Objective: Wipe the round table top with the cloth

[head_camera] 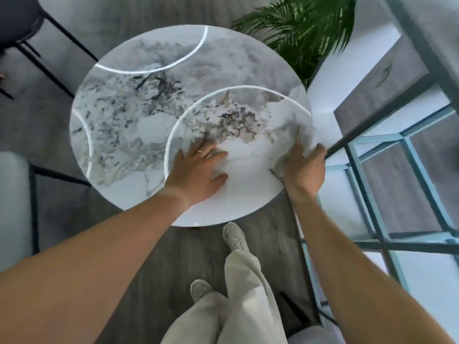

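Note:
The round table top (139, 120) is glossy white marble with grey and brown veining and bright ring reflections. My left hand (198, 167), wearing a ring, lies flat on its near part with fingers spread. My right hand (304, 167) is at the table's right edge, pressed on a white cloth (306, 137) that is bunched under and beyond the fingers. The cloth is blurred and blends with the pale marble.
A potted palm (305, 31) stands behind the table on the right. A teal metal frame (372, 194) with dark bars runs close along the right side. A dark chair (29, 33) stands far left, a pale seat (12, 202) near left. My legs and shoes (234, 235) are below the table.

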`<state>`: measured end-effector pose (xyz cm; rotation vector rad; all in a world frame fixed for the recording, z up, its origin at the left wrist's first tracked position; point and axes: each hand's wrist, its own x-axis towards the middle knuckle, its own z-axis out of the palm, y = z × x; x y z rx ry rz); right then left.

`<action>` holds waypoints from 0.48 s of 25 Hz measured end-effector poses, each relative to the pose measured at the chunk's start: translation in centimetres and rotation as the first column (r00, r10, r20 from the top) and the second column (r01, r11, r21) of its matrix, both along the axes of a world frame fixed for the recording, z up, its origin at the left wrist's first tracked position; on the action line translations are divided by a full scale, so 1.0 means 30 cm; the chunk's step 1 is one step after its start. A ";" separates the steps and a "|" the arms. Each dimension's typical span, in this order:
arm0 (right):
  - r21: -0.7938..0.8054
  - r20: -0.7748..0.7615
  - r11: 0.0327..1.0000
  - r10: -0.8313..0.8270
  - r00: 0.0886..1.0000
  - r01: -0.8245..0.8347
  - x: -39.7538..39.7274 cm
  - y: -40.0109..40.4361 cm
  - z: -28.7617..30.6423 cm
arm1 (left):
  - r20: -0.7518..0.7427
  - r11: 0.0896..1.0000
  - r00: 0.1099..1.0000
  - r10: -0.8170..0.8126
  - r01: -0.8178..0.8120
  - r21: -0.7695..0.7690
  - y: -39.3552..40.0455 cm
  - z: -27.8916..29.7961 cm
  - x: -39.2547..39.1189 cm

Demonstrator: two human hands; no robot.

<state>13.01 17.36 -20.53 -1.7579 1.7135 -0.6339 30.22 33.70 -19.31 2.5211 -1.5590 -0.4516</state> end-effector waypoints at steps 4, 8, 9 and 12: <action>-0.221 -0.139 0.929 0.271 0.952 -0.297 -0.086 0.384 -0.081 | -0.016 0.974 0.976 0.219 -0.217 0.069 0.216 0.011 0.011; -0.285 -0.316 0.502 0.755 0.574 -0.817 -0.047 0.611 -0.087 | -0.066 0.771 0.768 0.637 -0.634 0.067 0.391 0.024 0.054; -0.280 -0.351 0.371 0.819 0.454 -0.885 0.013 0.637 -0.076 | -0.178 0.673 0.658 0.732 -0.739 0.034 0.420 0.032 0.072; -0.245 -0.411 0.145 0.880 0.238 -0.959 0.186 0.670 -0.056 | -0.521 0.450 0.409 0.749 -0.892 -0.054 0.494 0.020 0.147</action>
